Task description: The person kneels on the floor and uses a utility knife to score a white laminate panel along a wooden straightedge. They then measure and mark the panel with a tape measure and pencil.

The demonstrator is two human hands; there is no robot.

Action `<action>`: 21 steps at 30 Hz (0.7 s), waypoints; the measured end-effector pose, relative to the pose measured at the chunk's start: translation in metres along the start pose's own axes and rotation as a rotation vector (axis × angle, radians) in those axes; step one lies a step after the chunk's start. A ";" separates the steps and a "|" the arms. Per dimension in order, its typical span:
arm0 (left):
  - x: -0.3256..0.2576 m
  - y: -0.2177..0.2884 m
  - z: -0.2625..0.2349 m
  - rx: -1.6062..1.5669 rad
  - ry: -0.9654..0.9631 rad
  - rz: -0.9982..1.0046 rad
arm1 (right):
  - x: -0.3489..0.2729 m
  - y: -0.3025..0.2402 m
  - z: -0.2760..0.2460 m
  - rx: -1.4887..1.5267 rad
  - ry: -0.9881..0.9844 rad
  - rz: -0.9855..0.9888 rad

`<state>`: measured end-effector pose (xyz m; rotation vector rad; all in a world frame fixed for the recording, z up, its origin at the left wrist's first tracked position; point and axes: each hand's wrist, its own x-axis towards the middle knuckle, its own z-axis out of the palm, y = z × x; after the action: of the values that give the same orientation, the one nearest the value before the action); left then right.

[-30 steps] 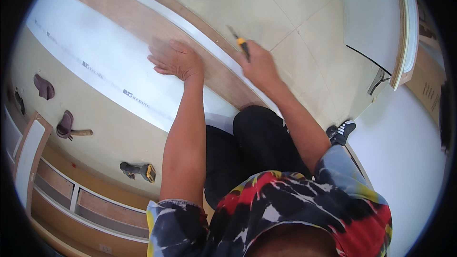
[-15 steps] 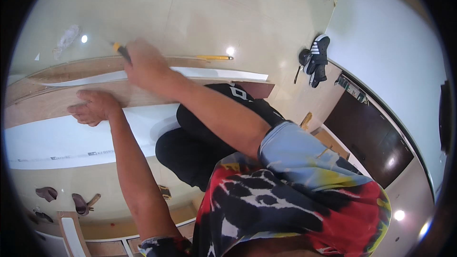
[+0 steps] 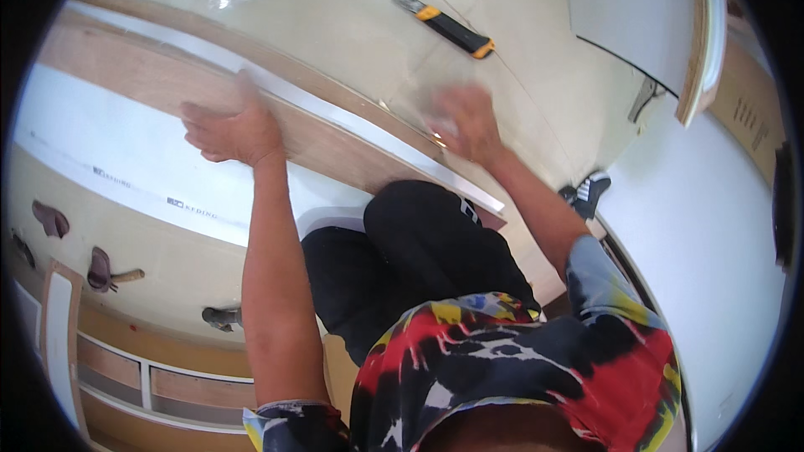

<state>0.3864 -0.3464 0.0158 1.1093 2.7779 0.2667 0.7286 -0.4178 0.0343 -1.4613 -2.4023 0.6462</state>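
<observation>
Wooden board (image 3: 167, 84), long, brown-faced with white edge strip, lying across the floor before us. Our left hand (image 3: 230, 130) presses flat on it, fingers spread. Our right hand (image 3: 465, 121), blurred, empty, rests at its right stretch. Utility knife (image 3: 444, 23), yellow-black, lies beyond on the tiles (image 3: 335, 17).

My right hand (image 3: 465, 121) is a smeared blur near the floor (image 3: 352, 25), so I can't tell whether it grips anything. The wooden board (image 3: 151, 75) runs off the picture's left edge. My left hand (image 3: 230, 130) covers part of the board's far edge.
</observation>
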 end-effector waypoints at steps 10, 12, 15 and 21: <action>0.001 0.006 -0.005 -0.050 -0.072 -0.111 | -0.077 0.013 -0.020 -0.040 -0.169 0.191; 0.000 0.002 0.000 -0.054 -0.026 -0.096 | -0.055 0.020 -0.027 -0.093 -0.024 0.256; -0.001 -0.004 0.002 -0.058 -0.034 -0.083 | -0.058 0.039 -0.022 -0.119 -0.057 0.085; -0.003 -0.006 0.009 -0.042 -0.020 -0.062 | -0.067 0.087 -0.015 -0.155 -0.266 -0.222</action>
<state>0.3863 -0.3518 0.0057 1.0094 2.7700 0.3047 0.8333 -0.4389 0.0051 -1.2005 -2.8247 0.6487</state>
